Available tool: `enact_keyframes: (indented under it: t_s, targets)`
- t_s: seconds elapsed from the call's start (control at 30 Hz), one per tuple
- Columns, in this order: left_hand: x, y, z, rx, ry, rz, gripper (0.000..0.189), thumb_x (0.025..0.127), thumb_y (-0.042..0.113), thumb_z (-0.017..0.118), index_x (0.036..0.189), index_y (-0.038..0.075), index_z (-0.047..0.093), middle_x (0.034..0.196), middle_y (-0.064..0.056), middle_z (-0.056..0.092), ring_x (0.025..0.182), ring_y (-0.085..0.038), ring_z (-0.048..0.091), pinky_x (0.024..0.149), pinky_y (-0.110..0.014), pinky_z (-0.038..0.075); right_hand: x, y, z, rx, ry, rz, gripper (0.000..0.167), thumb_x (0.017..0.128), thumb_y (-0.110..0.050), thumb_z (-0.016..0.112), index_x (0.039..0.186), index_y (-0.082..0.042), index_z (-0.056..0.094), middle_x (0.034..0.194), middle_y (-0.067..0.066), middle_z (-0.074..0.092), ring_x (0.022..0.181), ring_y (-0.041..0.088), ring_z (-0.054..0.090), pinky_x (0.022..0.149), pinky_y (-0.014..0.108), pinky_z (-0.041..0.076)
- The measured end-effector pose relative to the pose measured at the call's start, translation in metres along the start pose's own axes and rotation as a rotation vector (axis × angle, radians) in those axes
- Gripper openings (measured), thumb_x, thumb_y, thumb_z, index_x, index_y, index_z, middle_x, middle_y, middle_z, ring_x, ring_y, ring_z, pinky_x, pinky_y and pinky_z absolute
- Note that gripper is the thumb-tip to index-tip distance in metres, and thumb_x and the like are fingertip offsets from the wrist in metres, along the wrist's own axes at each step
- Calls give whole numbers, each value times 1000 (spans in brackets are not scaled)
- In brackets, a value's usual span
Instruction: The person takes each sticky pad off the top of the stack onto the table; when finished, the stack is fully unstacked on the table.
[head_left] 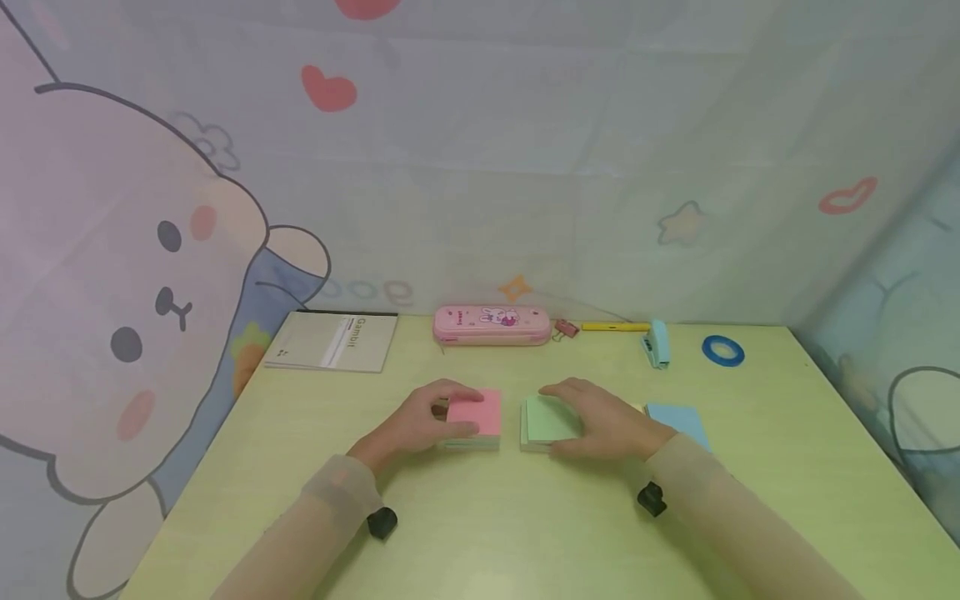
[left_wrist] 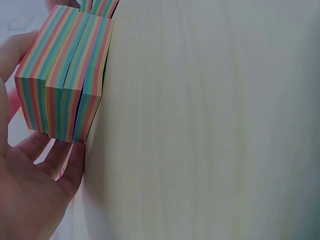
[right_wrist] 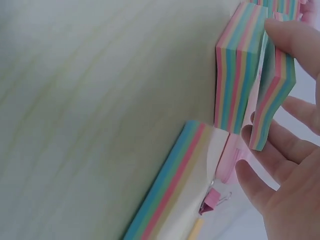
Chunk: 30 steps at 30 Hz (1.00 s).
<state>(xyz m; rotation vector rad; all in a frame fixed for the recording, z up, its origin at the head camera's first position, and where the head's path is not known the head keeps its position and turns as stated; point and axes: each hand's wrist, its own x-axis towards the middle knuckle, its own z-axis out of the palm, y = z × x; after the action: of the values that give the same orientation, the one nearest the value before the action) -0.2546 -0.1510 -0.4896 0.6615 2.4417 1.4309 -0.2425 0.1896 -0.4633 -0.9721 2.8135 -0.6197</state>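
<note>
A tall stack of sticky note pads (head_left: 475, 408), pink on top and striped along its sides, sits near the middle of the table. My left hand (head_left: 429, 423) grips it from the left; in the left wrist view, thumb and fingers span the striped stack (left_wrist: 65, 70). Just right of it stands a second stack of sticky note pads (right_wrist: 235, 75). Over that one, my right hand (head_left: 611, 421) pinches a green-topped sticky note pad (head_left: 551, 418). This pad (right_wrist: 272, 95) tilts, with a gap between it and the stack in the right wrist view.
A blue-topped sticky note pad (head_left: 681, 423) lies beside the right forearm. Along the back are a notebook (head_left: 337, 342), pink pencil case (head_left: 491, 327), binder clip (head_left: 566, 328), yellow pencil-like stick (head_left: 615, 327), light blue stapler (head_left: 657, 344) and blue tape roll (head_left: 723, 351). A printed cloth (head_left: 480, 167) hangs behind.
</note>
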Motion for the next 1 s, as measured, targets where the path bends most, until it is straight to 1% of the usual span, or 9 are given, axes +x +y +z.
enact_keyframes:
  t_s: [0.17, 0.37, 0.47, 0.57, 0.67, 0.77, 0.83, 0.93, 1.0]
  targets:
    - [3, -2, 0, 12, 1, 12, 47, 90, 36, 85, 134, 28, 71, 141, 4, 62, 132, -21, 57, 112, -46, 49, -5, 7, -11, 3, 29, -29, 78, 88, -45, 84, 152, -14, 52, 144, 1, 57, 128, 19, 53, 109, 46, 49]
    - [3, -1, -1, 17, 4, 6, 46, 90, 36, 85, 134, 28, 71, 141, 5, 63, 132, -20, 56, 112, -46, 48, -18, 26, -24, -8, 80, -33, 79, 86, -48, 85, 150, -12, 55, 145, -2, 58, 135, 20, 53, 114, 48, 46]
    - [2, -1, -1, 14, 7, -11, 45, 89, 36, 86, 132, 31, 72, 140, 7, 63, 132, -19, 56, 112, -45, 48, -28, 38, -29, -5, 98, -27, 79, 85, -43, 86, 151, -12, 53, 146, -2, 57, 135, 21, 52, 112, 50, 46]
    - [2, 0, -1, 12, 8, -15, 45, 89, 36, 86, 132, 32, 72, 140, 7, 63, 132, -19, 56, 113, -46, 47, -41, 49, -36, 2, 117, -15, 78, 84, -34, 87, 150, -11, 53, 147, 0, 57, 135, 24, 52, 110, 53, 47]
    - [2, -1, 0, 13, 5, -7, 46, 90, 36, 85, 133, 30, 72, 141, 6, 62, 133, -20, 56, 113, -46, 48, -54, 58, -43, 3, 131, 6, 77, 84, -28, 87, 150, -9, 53, 149, 6, 57, 139, 31, 51, 110, 58, 46]
    - [3, -2, 1, 11, 4, -5, 46, 90, 35, 85, 133, 29, 71, 141, 6, 63, 132, -20, 56, 112, -45, 48, -66, 67, -50, -8, 141, 36, 76, 85, -27, 85, 151, -8, 52, 150, 13, 56, 140, 38, 50, 108, 61, 47]
    - [3, -3, 2, 9, 5, -4, 46, 90, 35, 85, 133, 29, 72, 140, 6, 63, 132, -19, 56, 111, -45, 49, -75, 74, -55, -13, 152, 54, 75, 86, -27, 85, 151, -7, 52, 149, 15, 56, 136, 37, 53, 104, 60, 49]
    - [3, -4, 2, 5, 4, -6, 46, 90, 34, 86, 133, 30, 72, 140, 6, 63, 131, -19, 56, 111, -44, 48, -88, 84, -61, -32, 173, 62, 75, 86, -27, 85, 150, -5, 53, 145, 15, 58, 127, 32, 57, 96, 55, 52]
    - [3, -4, 2, 5, 6, -3, 46, 90, 34, 85, 133, 29, 71, 141, 5, 63, 132, -20, 56, 111, -45, 48, -97, 92, -64, -55, 183, 63, 76, 85, -27, 86, 150, -4, 53, 144, 14, 59, 124, 30, 58, 94, 54, 52]
